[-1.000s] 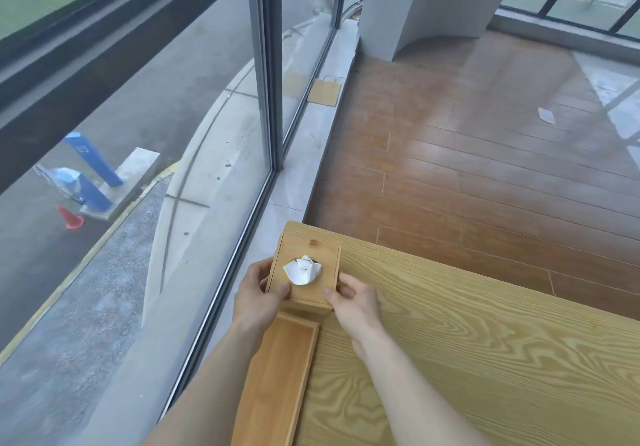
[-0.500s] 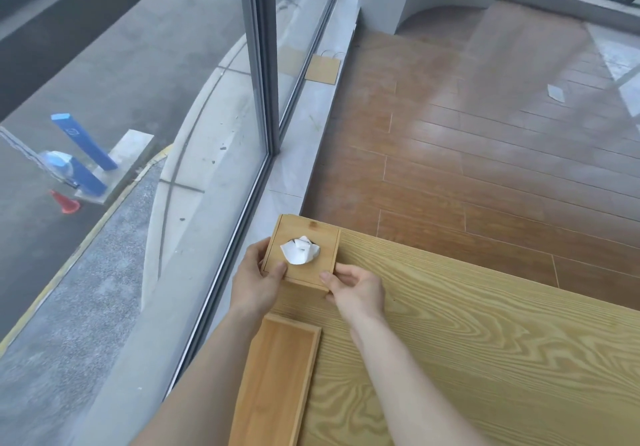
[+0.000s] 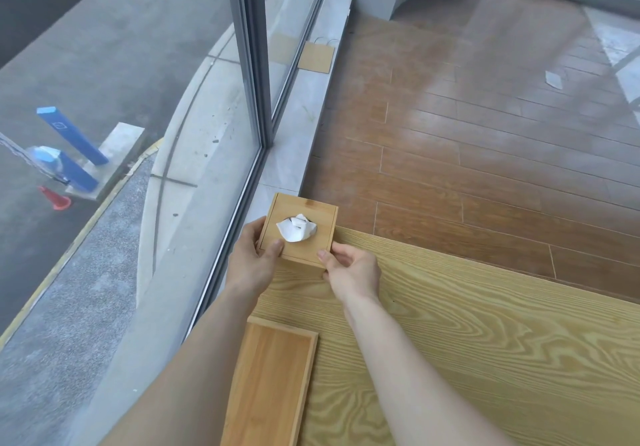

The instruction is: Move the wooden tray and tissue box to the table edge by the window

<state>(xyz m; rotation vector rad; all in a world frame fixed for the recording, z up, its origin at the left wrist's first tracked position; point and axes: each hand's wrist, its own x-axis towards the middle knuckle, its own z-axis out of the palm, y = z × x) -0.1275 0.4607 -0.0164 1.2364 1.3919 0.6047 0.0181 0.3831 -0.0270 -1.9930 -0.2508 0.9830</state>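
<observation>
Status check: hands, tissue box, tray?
Left hand and right hand gripping tissue box at table corner by window. Wooden tray free, along window edge. Nothing blocking.

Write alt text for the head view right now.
Both hands, left hand and right hand, grip a wooden tissue box at the table corner beside the window. A wooden tray lies nearer, along the window-side edge.

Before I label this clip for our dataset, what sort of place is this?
Probably an upper-floor room, sparsely furnished: floor-to-ceiling window overlooking a street far below, wooden plank floor, and a wooden table against the glass.
</observation>
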